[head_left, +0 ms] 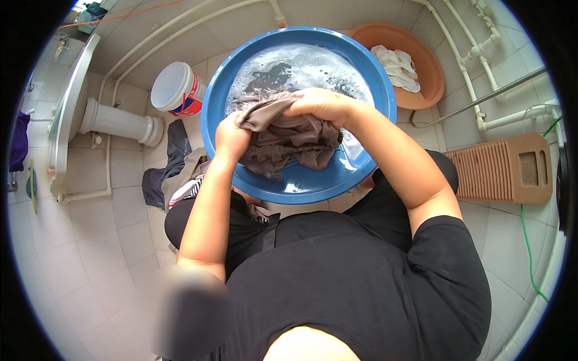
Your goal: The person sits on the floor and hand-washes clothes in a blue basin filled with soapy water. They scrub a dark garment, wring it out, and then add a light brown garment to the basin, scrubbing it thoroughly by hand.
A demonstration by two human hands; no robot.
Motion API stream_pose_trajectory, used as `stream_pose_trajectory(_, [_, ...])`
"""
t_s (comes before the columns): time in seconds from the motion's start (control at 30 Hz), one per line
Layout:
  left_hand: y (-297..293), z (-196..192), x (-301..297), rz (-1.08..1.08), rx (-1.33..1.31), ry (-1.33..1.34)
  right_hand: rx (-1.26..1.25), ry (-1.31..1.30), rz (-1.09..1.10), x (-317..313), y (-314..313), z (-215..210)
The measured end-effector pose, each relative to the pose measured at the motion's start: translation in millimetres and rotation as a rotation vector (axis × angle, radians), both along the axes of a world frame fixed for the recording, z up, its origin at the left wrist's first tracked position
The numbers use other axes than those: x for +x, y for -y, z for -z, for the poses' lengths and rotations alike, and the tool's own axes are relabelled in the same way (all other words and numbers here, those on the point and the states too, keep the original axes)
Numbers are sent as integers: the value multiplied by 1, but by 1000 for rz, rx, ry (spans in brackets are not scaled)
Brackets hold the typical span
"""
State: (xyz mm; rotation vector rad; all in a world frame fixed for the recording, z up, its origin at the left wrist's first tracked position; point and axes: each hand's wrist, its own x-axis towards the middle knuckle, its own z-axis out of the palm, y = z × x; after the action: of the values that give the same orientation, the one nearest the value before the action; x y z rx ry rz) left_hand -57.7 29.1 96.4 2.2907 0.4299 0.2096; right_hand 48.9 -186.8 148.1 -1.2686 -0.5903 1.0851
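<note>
Garment's (289, 141) lower folds under suds (301, 66)

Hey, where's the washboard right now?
In the head view the brown washboard lies on the tiled floor at the person's right, beside the blue basin and below the orange basin.

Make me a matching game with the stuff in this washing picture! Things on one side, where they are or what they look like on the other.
Things:
1. blue basin
2. brown basin
3. white bucket
4. washboard

Descriptions:
A. lying on the floor tiles at the right
B. holds a white cloth
C. full of soapy water
D. tipped on its side

Pairs: 1-C, 2-B, 3-D, 4-A
</note>
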Motion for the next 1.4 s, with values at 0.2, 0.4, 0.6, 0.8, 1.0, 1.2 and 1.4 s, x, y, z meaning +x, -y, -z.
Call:
stream_pose_trajectory(0.2, [19, -38, -6, 115, -1422, -61, -737, 1210, 45, 10, -3, 21])
stream_pose_trajectory(0.4, [33, -39, -4, 234, -169, -130, 98, -195, 184, 19, 4, 19])
stream_pose_trajectory(0.6, [15, -24, 10, 50, -295, 51, -19, -125, 51, 13, -1, 17])
stream_pose_trajectory(0.8, [30, -46, 0, 100, -1239, -96, -759, 1082, -45, 10, -5, 8])
stream_pose_trajectory(1.0, [39, -44, 3, 145, 284, -243, -137, 77, 29, 21, 9, 26])
stream_pose_trajectory(1.2, [15, -20, 3, 55, -1059, 30, -280, 471, -142, 6, 0, 13])
stream_pose_trajectory(1.4, [39, -37, -3, 18, -1221, -25, -361, 629, 311, 13, -9, 36])
